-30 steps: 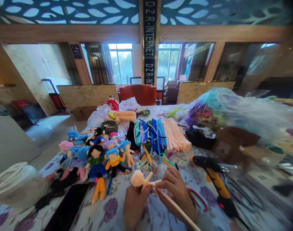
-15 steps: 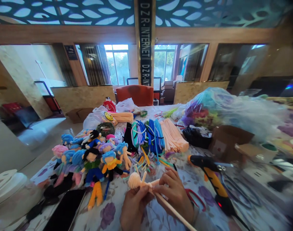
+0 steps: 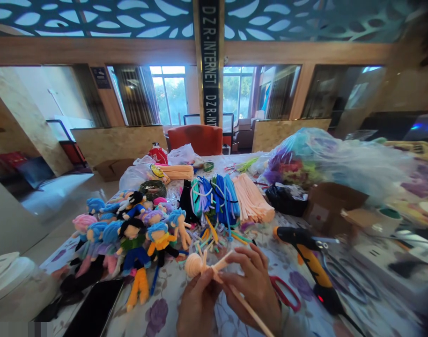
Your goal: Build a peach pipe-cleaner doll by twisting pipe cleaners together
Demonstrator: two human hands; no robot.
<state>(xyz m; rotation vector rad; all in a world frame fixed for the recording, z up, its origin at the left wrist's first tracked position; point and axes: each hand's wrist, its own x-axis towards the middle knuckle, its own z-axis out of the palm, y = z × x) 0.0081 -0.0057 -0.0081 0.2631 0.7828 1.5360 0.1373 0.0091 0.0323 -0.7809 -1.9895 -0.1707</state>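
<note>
On the table point(image 3: 186, 285), with its flowered cloth, I see a crowd of finished pipe-cleaner dolls point(image 3: 129, 229) lying toward the left edge, and a dark phone point(image 3: 94, 311) flat near the near-left corner beside a white lidded container point(image 3: 10, 281). Toward the middle lie bundles of blue and green pipe cleaners point(image 3: 216, 194) and a sheaf of peach pipe cleaners point(image 3: 251, 199), with short cut scraps point(image 3: 214, 236) scattered just in front of them, between the bundles and my hands. To the right of my hands rests a black and orange glue gun point(image 3: 312, 267), and red-handled scissors point(image 3: 284, 292) lie just beside my right wrist. A cardboard box point(image 3: 331, 203) and big plastic bags of coloured stuff point(image 3: 326, 159) fill the far right side; an orange chair point(image 3: 200, 138) stands at the far edge.

Nothing lies between my hands and the piece they work on. My left hand point(image 3: 198, 306) comes up from the near edge, fingers closed around the neck of a peach doll body point(image 3: 200, 264), whose round head sits just above my fingertips. My right hand point(image 3: 254, 285) is curled over it from the right, thumb and forefinger pinched on a long peach pipe cleaner point(image 3: 251, 311) that runs from the body down toward the near edge. Both hands touch at the piece, held just above the cloth.
</note>
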